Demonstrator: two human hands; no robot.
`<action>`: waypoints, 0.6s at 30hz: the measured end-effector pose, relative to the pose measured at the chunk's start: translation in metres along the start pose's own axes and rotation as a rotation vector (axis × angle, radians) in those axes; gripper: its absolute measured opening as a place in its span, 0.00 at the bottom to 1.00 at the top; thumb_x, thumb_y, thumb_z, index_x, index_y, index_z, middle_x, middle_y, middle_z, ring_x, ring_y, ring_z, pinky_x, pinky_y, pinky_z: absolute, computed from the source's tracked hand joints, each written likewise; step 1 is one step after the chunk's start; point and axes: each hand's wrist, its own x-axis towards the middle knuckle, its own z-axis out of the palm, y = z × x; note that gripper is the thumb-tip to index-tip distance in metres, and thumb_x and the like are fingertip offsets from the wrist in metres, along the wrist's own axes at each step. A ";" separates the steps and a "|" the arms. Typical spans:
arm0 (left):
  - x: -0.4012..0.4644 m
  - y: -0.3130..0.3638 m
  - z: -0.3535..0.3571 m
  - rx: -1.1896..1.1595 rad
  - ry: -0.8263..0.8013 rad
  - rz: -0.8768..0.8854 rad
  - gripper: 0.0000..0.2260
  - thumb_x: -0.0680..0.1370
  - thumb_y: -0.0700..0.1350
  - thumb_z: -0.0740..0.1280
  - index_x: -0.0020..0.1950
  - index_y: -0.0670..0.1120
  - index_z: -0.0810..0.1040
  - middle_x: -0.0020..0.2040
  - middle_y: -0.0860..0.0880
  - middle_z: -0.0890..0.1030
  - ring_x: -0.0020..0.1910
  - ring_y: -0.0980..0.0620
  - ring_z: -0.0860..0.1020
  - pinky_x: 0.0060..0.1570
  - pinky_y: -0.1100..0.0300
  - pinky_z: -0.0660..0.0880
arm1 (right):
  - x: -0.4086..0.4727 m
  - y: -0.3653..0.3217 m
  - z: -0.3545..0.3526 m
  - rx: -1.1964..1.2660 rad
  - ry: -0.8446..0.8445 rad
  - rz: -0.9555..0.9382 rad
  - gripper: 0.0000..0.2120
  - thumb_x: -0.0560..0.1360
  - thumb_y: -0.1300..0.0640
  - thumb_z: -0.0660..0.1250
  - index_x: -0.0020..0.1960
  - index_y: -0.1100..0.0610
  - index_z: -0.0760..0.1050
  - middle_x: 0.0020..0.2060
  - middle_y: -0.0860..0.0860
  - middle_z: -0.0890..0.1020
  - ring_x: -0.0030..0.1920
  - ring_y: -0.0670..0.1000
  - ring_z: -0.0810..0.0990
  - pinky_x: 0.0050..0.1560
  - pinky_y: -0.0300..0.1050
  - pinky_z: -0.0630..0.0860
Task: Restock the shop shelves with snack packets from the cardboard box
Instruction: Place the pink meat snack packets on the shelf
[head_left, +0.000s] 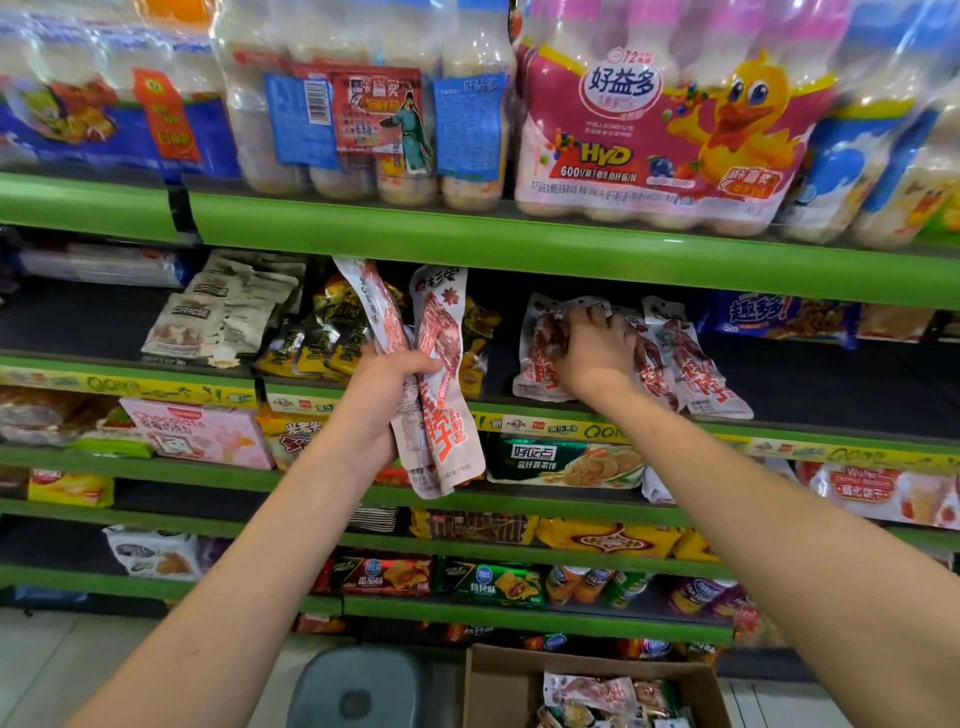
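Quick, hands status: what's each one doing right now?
Left hand: closed around a bunch of red-and-white snack packets, held up in front of the shelf.
Right hand: fingers spread, pressing on the packets on the shelf; not gripping.

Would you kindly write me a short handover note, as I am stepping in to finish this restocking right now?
Left hand: grip shut on a bunch of red-and-white snack packets, held up in front of the second shelf.
Right hand: pressed on the packets already on the shelf, fingers spread; I cannot tell if it grips one.
Cardboard box: on the floor below, open, more packets inside, beside a grey stool.
Done: several matching packets stand on the second shelf.
Left: shelve the bunch in the left hand, then empty the box.
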 end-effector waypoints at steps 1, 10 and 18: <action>0.000 0.000 0.001 -0.006 -0.004 0.000 0.24 0.75 0.35 0.66 0.71 0.37 0.68 0.40 0.45 0.80 0.30 0.50 0.81 0.31 0.58 0.78 | 0.000 0.001 -0.001 0.005 -0.015 -0.042 0.24 0.78 0.48 0.62 0.72 0.52 0.65 0.71 0.57 0.69 0.72 0.63 0.63 0.69 0.61 0.61; -0.002 -0.006 0.010 0.009 -0.046 -0.029 0.24 0.75 0.36 0.67 0.70 0.36 0.68 0.38 0.45 0.80 0.30 0.50 0.81 0.31 0.57 0.78 | 0.004 0.011 -0.001 0.013 -0.385 -0.097 0.33 0.75 0.30 0.54 0.76 0.42 0.61 0.75 0.51 0.67 0.77 0.58 0.58 0.74 0.61 0.56; -0.002 -0.008 0.013 0.015 -0.059 -0.038 0.22 0.76 0.36 0.65 0.70 0.35 0.69 0.38 0.45 0.81 0.32 0.49 0.81 0.32 0.57 0.79 | 0.001 0.012 -0.005 0.060 -0.379 -0.082 0.32 0.73 0.32 0.57 0.75 0.42 0.63 0.75 0.52 0.67 0.75 0.58 0.62 0.73 0.59 0.61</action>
